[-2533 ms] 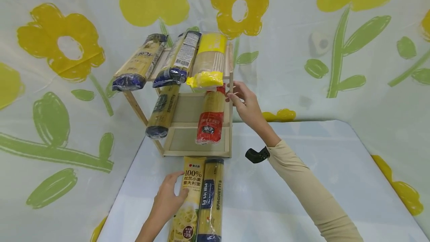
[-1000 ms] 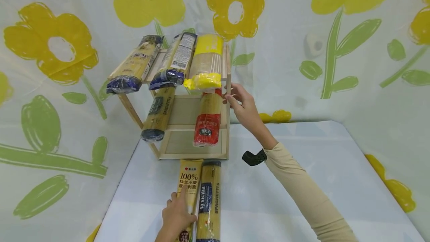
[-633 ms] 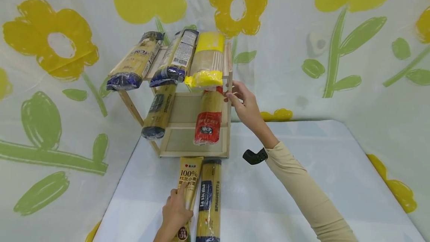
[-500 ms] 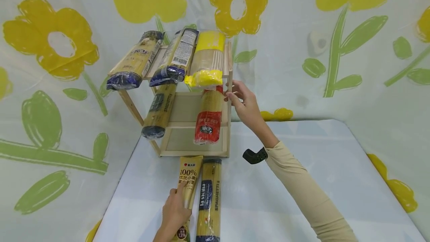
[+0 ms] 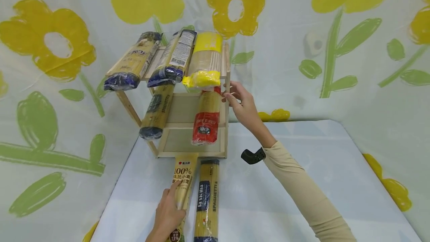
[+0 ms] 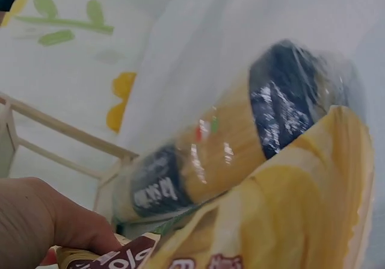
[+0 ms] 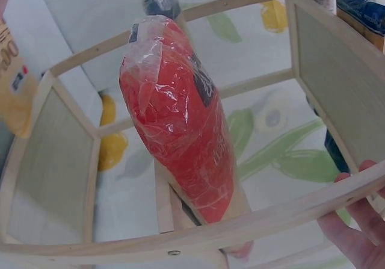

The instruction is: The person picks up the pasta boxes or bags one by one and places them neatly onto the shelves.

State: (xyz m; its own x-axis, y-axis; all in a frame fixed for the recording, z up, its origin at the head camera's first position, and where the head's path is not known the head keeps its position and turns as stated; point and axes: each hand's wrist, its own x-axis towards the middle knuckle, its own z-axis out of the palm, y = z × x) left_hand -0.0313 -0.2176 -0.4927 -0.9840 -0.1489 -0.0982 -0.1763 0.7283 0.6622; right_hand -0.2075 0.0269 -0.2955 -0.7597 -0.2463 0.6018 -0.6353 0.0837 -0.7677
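My left hand (image 5: 168, 210) grips a yellow pasta packet (image 5: 184, 174) near its middle. In the left wrist view the thumb or a finger presses into the wrapper, and the packet's end (image 6: 343, 160) rises beside a La Sicilia spaghetti pack (image 6: 204, 160). That spaghetti pack (image 5: 207, 201) lies on the table just right of the held packet. My right hand (image 5: 244, 105) holds the right upright of a wooden shelf rack (image 5: 227, 122); the right wrist view has its fingers (image 7: 364, 221) round the wooden bar. Nearest to it on the middle shelf is a red pasta packet (image 5: 205, 128).
Along the rack's top lie a blue-ended pasta packet (image 5: 134, 61), another with a barcode label (image 5: 174, 59), and a yellow-ended one (image 5: 205, 59). A dark-ended spaghetti pack (image 5: 157, 111) is on the middle shelf's left. White table (image 5: 285, 182) stretches to the right.
My left hand has come down onto the yellow packet, gripped it and shifted it left, so a gap to the spaghetti pack has opened. The right hand keeps its hold on the rack.
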